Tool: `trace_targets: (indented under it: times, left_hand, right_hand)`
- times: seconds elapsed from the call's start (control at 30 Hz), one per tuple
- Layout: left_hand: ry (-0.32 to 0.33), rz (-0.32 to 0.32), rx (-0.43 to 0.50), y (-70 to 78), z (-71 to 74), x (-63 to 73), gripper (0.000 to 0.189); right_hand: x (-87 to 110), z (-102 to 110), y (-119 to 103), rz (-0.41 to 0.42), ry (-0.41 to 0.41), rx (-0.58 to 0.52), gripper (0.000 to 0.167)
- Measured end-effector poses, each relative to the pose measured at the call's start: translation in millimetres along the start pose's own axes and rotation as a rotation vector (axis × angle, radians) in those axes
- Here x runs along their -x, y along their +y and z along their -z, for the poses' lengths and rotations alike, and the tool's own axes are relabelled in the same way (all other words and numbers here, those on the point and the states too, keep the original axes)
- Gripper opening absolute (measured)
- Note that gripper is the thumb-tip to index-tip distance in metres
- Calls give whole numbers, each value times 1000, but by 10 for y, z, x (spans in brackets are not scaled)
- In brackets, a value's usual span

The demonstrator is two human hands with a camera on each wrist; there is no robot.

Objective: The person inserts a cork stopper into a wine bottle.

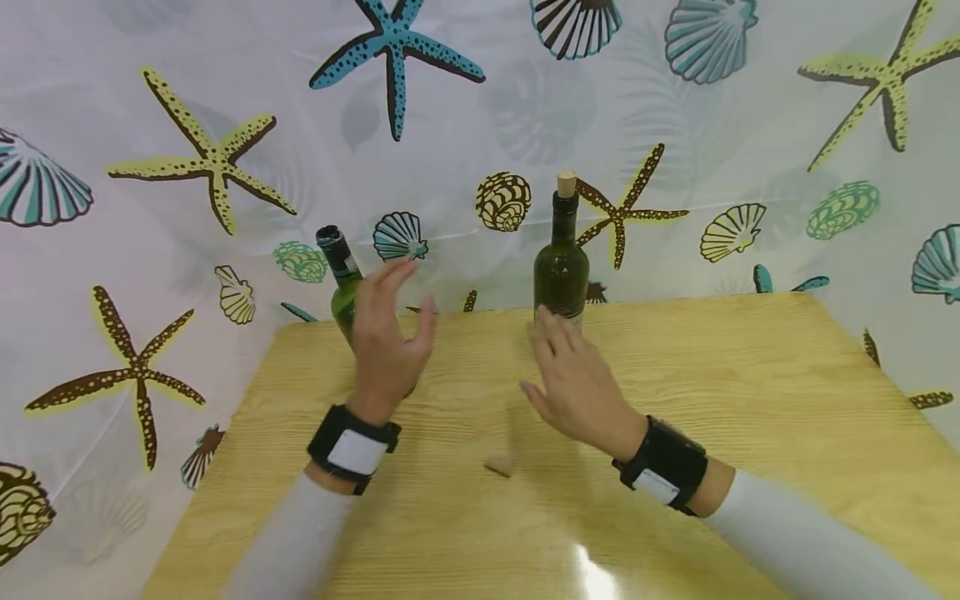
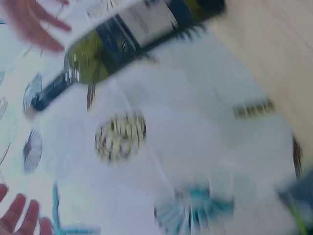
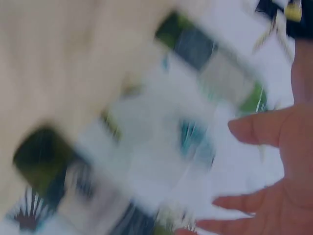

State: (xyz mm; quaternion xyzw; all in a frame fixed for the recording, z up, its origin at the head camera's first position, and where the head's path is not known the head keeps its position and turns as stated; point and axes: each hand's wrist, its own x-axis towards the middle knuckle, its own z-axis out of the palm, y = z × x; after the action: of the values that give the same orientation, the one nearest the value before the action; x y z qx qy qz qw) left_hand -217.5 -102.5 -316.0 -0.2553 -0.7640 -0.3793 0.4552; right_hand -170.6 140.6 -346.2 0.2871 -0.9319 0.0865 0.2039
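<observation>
The corked bottle (image 1: 562, 265) stands upright at twelve o'clock, just beyond the right hand (image 1: 577, 385), whose fingers are spread wide and empty, as are the left hand (image 1: 386, 335) fingers

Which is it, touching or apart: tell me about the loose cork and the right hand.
Apart. The head view shows the loose cork lying on the table, bare wood between it and the right hand.

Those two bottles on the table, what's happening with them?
A person's hands are open above a wooden table, gripping nothing. The left hand is in front of an uncorked green bottle; the right hand is close to a dark bottle with a cork in its neck. A loose cork lies on the table nearer the person.
</observation>
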Motion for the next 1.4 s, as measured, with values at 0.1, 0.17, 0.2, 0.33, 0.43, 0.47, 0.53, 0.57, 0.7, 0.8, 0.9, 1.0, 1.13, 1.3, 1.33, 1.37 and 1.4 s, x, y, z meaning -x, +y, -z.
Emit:
trace_targets:
  times: [0.1,0.17,0.2,0.33,0.43,0.47,0.53,0.57,0.7,0.8,0.9,1.0,1.13,1.3,1.33,1.37,1.4]
  left_hand:
    - [94,61,-84,-220,386,136,57]
    - [64,174,-81,-363,528,206,68]
    - [23,235,-75,-435,566,235,75]
    - [-172,482,31,-669,600,297,90]
    - [-262,582,76,-784,582,316,89]
    - [-271,595,88,-807,570,322,88]
    - [-279,606,102,-835,558,333,84]
    - [-277,606,104,-844,552,339,83]
    - [-295,614,142,-825,512,338,81]
    - [-334,615,173,-748,459,329,81]
    - [-381,601,185,-640,406,339,82]
    - [-428,576,184,-511,313,336,83]
    - [-486,537,212,-321,209,347,82]
    - [-539,498,241,-67,92,377,82]
    - [-546,484,245,-17,68,383,82]
    - [-551,466,246,32,44,391,82]
    - [-556,445,251,79,15,399,81]
  right_hand:
    - [74,-154,-236,92,-131,-43,64]
    - [114,-262,-354,105,-258,-92,57]
    - [136,-314,-401,103,-313,-108,53]
    - [238,-492,-549,112,-422,-122,41]
    - [310,-562,-616,141,-417,-119,30]
    - [334,-574,-625,152,-415,-119,27]
    - [361,-580,-636,166,-425,-124,22]
    - [366,-583,-636,174,-429,-126,19]
    - [365,-592,-604,182,-456,-136,12]
    - [365,-568,-579,180,-478,-161,11]
    - [355,-466,-555,189,-480,-199,19]
    - [324,-281,-469,197,-438,-240,28]
    - [283,-32,-325,192,-365,-347,25]
    - [236,276,-149,178,-285,-503,17]
    - [217,352,-121,177,-264,-509,15]
    - [194,435,-92,178,-237,-504,13]
    - [167,523,-62,175,-204,-494,12]
